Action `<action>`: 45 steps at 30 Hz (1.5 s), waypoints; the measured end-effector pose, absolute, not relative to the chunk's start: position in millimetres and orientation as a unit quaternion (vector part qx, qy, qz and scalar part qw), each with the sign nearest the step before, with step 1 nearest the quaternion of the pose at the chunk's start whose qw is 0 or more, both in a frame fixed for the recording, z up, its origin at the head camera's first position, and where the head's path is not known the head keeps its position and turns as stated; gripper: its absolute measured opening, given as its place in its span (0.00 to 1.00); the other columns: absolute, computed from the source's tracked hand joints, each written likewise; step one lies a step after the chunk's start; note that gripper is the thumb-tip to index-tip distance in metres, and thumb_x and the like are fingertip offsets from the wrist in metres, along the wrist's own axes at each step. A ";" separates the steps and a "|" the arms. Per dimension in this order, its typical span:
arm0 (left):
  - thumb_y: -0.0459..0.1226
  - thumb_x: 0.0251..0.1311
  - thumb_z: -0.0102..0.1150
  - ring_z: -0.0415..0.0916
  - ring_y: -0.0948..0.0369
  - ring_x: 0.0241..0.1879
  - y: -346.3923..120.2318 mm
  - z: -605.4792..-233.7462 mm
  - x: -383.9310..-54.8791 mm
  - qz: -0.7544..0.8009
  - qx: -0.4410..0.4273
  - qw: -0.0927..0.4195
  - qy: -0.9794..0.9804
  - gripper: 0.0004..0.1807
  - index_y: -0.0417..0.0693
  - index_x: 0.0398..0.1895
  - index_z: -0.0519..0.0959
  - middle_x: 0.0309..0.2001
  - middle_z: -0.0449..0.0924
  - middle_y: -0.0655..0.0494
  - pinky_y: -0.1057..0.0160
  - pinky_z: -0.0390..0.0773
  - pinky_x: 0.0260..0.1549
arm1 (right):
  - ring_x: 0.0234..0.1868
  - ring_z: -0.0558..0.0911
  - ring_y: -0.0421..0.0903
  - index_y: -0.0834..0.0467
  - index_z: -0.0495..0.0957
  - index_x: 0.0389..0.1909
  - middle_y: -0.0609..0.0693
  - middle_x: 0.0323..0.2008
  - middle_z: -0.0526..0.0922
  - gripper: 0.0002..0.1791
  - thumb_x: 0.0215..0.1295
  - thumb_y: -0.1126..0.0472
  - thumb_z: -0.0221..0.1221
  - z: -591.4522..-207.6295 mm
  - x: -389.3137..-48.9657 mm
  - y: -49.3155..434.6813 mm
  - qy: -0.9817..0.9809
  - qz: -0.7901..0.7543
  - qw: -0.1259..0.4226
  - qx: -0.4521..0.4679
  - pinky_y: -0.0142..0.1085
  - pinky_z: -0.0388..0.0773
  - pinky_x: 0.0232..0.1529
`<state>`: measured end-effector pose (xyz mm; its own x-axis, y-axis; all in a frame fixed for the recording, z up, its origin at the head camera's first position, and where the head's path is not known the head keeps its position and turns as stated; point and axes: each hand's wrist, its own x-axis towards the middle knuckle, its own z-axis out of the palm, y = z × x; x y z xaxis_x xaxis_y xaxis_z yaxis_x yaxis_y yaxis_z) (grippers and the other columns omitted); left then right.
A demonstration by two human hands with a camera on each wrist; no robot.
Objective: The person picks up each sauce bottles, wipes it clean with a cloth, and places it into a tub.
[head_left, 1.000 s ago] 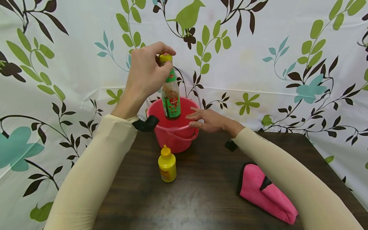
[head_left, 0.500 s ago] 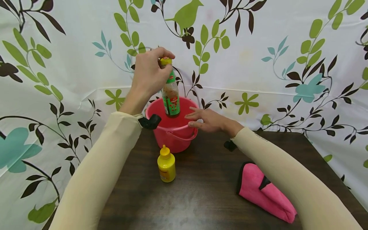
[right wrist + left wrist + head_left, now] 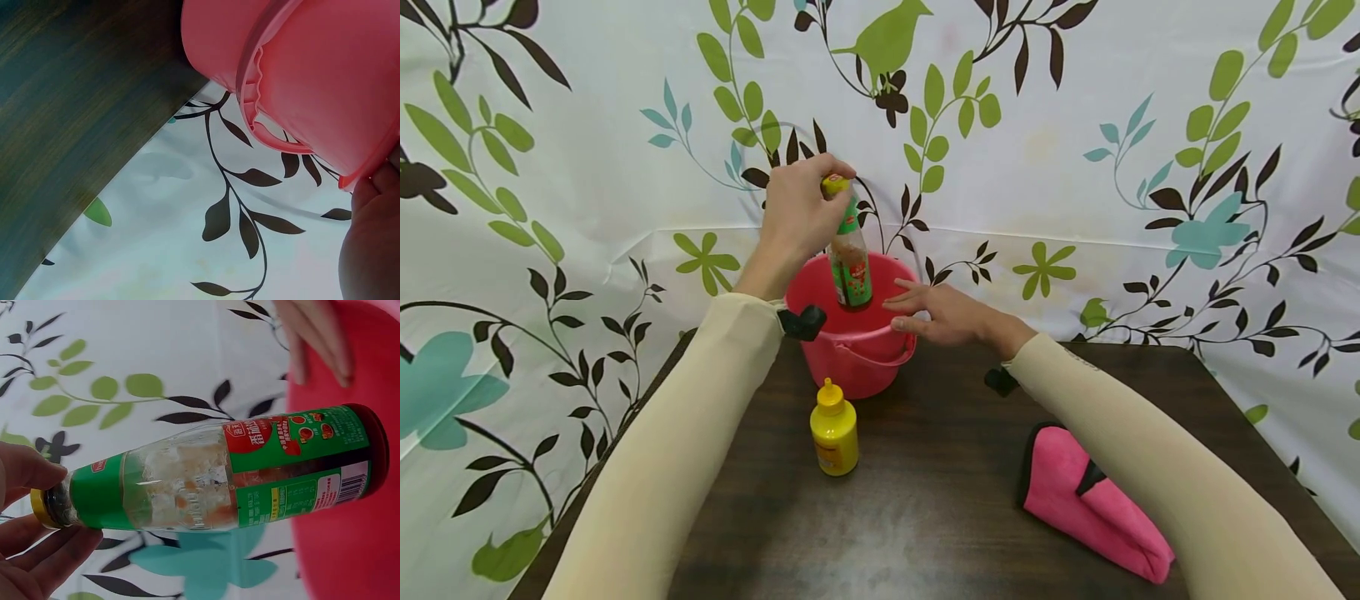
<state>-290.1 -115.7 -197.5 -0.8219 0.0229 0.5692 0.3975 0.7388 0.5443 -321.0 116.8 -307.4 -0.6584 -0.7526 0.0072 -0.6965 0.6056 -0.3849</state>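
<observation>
My left hand (image 3: pixel 801 212) grips the neck of a glass sauce bottle (image 3: pixel 850 271) just under its yellow cap, from above. The bottle has green and red labels, brown residue inside and stands nearly upright, its base over the mouth of a pink bucket (image 3: pixel 856 367). Up close in the left wrist view, the thumb and fingers (image 3: pixel 47 562) pinch the bottle (image 3: pixel 181 481) at the cap end. At the bucket's right rim, my right hand (image 3: pixel 951 315) rests with its fingers extended. The right wrist view shows that hand (image 3: pixel 378 237) touching the bucket (image 3: pixel 337 81).
A yellow squeeze bottle (image 3: pixel 835 433) stands on the dark wooden table (image 3: pixel 925 517) in front of the bucket. Under the right forearm lies a folded pink cloth (image 3: pixel 1090 504) with dark edging. A patterned sheet (image 3: pixel 1045 167) hangs behind the table.
My left hand has moved down and slightly right, carrying the sauce bottle with its cap end lower. The right hand keeps its place on the bucket rim.
</observation>
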 end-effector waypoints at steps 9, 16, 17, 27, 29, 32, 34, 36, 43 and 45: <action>0.34 0.71 0.56 0.80 0.48 0.43 -124.7 -233.6 -305.7 -0.312 -0.118 0.249 -0.909 0.16 0.43 0.55 0.87 0.52 0.90 0.42 0.61 0.78 0.33 | 0.87 0.54 0.54 0.53 0.72 0.77 0.54 0.79 0.70 0.31 0.78 0.45 0.56 -309.0 -321.3 117.6 0.890 -0.178 0.074 -0.413 0.61 0.64 0.79; 0.33 0.69 0.58 0.78 0.47 0.43 -132.8 -254.3 -310.1 -0.279 -0.119 0.220 -0.927 0.15 0.42 0.54 0.88 0.47 0.90 0.42 0.61 0.74 0.34 | 0.88 0.52 0.53 0.51 0.71 0.77 0.52 0.78 0.71 0.31 0.79 0.44 0.55 -309.4 -321.5 116.0 0.887 -0.182 0.077 -0.417 0.61 0.63 0.80; 0.33 0.69 0.58 0.79 0.47 0.44 -133.5 -256.7 -310.0 -0.277 -0.118 0.212 -0.930 0.15 0.42 0.54 0.88 0.48 0.90 0.42 0.60 0.77 0.35 | 0.88 0.51 0.53 0.51 0.71 0.77 0.52 0.78 0.71 0.31 0.78 0.45 0.55 -309.8 -321.8 115.9 0.886 -0.184 0.077 -0.418 0.61 0.63 0.80; 0.33 0.68 0.64 0.80 0.43 0.55 -141.2 -276.7 -313.3 -0.246 -0.135 0.147 -0.949 0.14 0.40 0.54 0.88 0.54 0.88 0.39 0.48 0.88 0.52 | 0.86 0.55 0.56 0.54 0.72 0.76 0.54 0.78 0.71 0.31 0.79 0.46 0.55 -308.9 -321.7 116.8 0.883 -0.181 0.071 -0.428 0.61 0.62 0.80; 0.33 0.68 0.64 0.80 0.43 0.55 -142.8 -280.0 -313.2 -0.244 -0.136 0.132 -0.951 0.14 0.39 0.54 0.87 0.54 0.88 0.39 0.48 0.88 0.52 | 0.86 0.57 0.55 0.54 0.72 0.76 0.54 0.78 0.71 0.31 0.78 0.46 0.55 -309.0 -321.3 116.5 0.886 -0.178 0.072 -0.422 0.61 0.64 0.79; 0.32 0.66 0.66 0.80 0.42 0.56 -145.0 -283.9 -312.6 -0.243 -0.136 0.107 -0.954 0.15 0.38 0.55 0.87 0.54 0.88 0.38 0.48 0.89 0.51 | 0.85 0.59 0.55 0.54 0.74 0.75 0.54 0.79 0.71 0.30 0.78 0.45 0.56 -309.1 -320.8 116.1 0.889 -0.180 0.073 -0.414 0.61 0.68 0.77; 0.32 0.65 0.67 0.81 0.42 0.56 -146.0 -285.5 -312.3 -0.240 -0.134 0.092 -0.957 0.16 0.38 0.55 0.87 0.54 0.88 0.38 0.48 0.90 0.50 | 0.85 0.59 0.55 0.53 0.74 0.75 0.55 0.79 0.71 0.30 0.78 0.45 0.56 -308.7 -320.6 116.1 0.890 -0.183 0.075 -0.410 0.61 0.69 0.77; 0.31 0.64 0.69 0.81 0.42 0.55 -146.6 -286.3 -312.1 -0.234 -0.133 0.082 -0.960 0.16 0.38 0.55 0.87 0.54 0.88 0.39 0.48 0.90 0.49 | 0.85 0.59 0.55 0.53 0.74 0.75 0.56 0.79 0.70 0.30 0.78 0.45 0.56 -308.3 -320.6 116.4 0.890 -0.185 0.076 -0.409 0.62 0.69 0.76; 0.31 0.64 0.70 0.80 0.41 0.58 -147.2 -285.1 -311.3 -0.228 -0.133 0.068 -0.962 0.17 0.40 0.55 0.87 0.56 0.86 0.38 0.47 0.90 0.50 | 0.85 0.58 0.56 0.53 0.74 0.75 0.57 0.79 0.70 0.30 0.77 0.46 0.57 -309.1 -321.2 117.1 0.889 -0.188 0.074 -0.411 0.62 0.68 0.76; 0.31 0.63 0.70 0.80 0.42 0.58 -147.4 -284.8 -310.5 -0.225 -0.131 0.068 -0.963 0.17 0.40 0.55 0.87 0.57 0.86 0.39 0.47 0.90 0.49 | 0.86 0.58 0.56 0.53 0.74 0.75 0.57 0.79 0.69 0.30 0.77 0.46 0.57 -309.5 -321.7 117.0 0.888 -0.190 0.075 -0.411 0.62 0.69 0.76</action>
